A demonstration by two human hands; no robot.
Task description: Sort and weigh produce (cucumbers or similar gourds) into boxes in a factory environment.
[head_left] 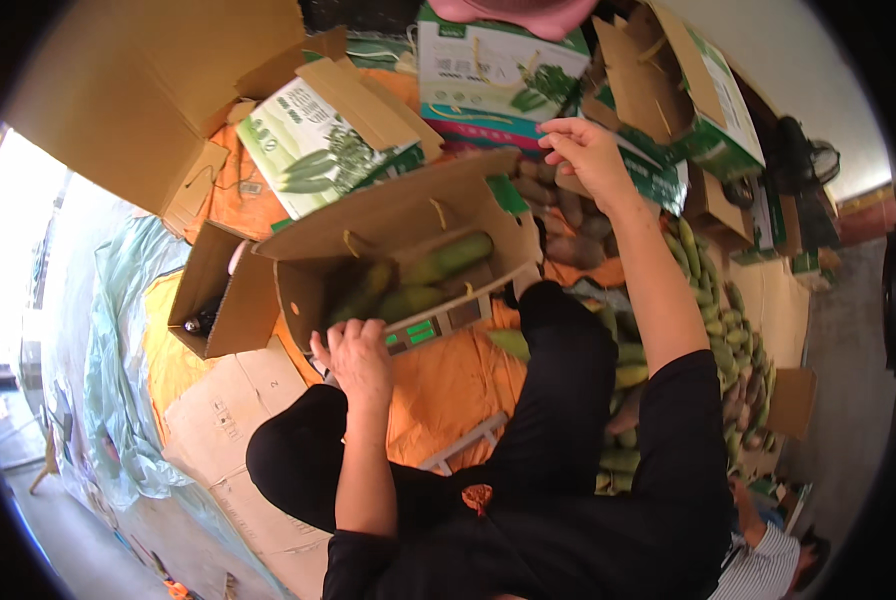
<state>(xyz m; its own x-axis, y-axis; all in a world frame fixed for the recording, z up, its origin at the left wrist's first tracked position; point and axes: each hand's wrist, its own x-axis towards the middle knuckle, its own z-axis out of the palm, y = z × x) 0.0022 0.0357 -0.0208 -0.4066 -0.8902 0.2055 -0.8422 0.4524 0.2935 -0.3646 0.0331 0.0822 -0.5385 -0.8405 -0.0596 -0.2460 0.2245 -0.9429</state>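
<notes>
An open cardboard box (408, 245) stands in front of me, with several long green gourds (448, 258) lying on its bottom. My left hand (358, 360) is closed over the near left rim of this box, fingers curled to the inside. Yellowish cord loops hang on the box's inner far wall. My right hand (590, 158) is raised beyond the far right corner, fingers stretched out and apart, with nothing visible in it. Nearest to it is a printed white and green carton (498, 75).
Another printed carton (318, 140) lies tilted at the far left. A small open box (230, 290) stands left of the main box. Open cartons (668, 90) are stacked far right. A heap of green gourds (733, 340) spreads right, near brownish long produce (573, 235). Another person (763, 560) is at lower right.
</notes>
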